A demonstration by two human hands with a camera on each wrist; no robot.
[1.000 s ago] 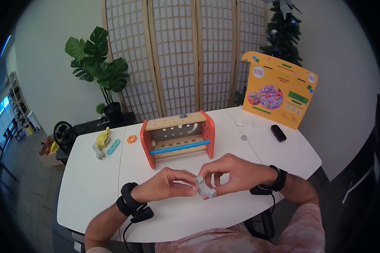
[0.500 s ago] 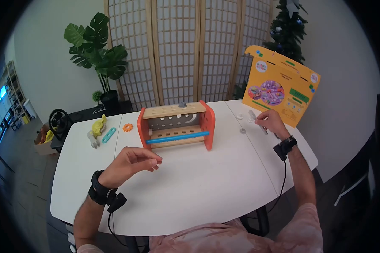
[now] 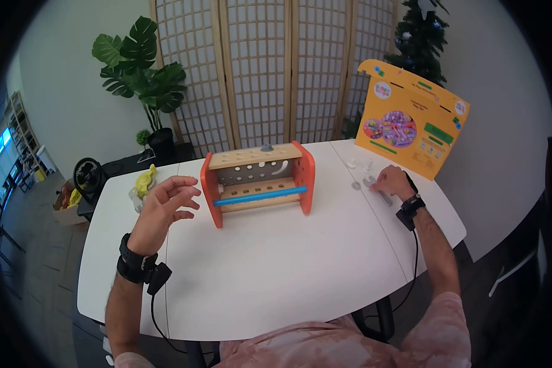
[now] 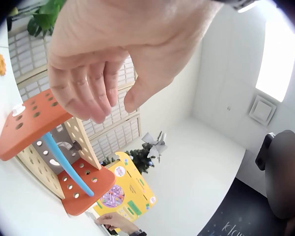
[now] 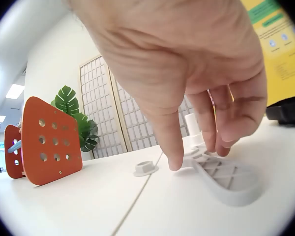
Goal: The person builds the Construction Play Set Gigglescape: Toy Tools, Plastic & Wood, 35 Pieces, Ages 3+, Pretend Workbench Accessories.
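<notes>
Since the previous frame, the left hand point(image 3: 155, 216) has risen beside the toy workbench point(image 3: 306, 184), and the right hand point(image 3: 395, 183) has lowered the gray toy wrench point(image 5: 234, 186) to the white table point(image 3: 257, 264). The left hand holds nothing, fingers loosely bent and apart; the right pinches the wrench's head. Near it are a gray nut point(image 5: 146, 168) and a white peg point(image 5: 191, 124); the yellow box point(image 3: 411, 116) stands behind.

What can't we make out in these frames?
- Right hand on grey tool: right wrist view, fingers cover its far end; grip or mere touch unclear.
- Grey piece by yellow piece: head view, partly behind left hand.
- Fine print on yellow box: head view, too small.
- Black object: right wrist view, cut off by right edge.
</notes>
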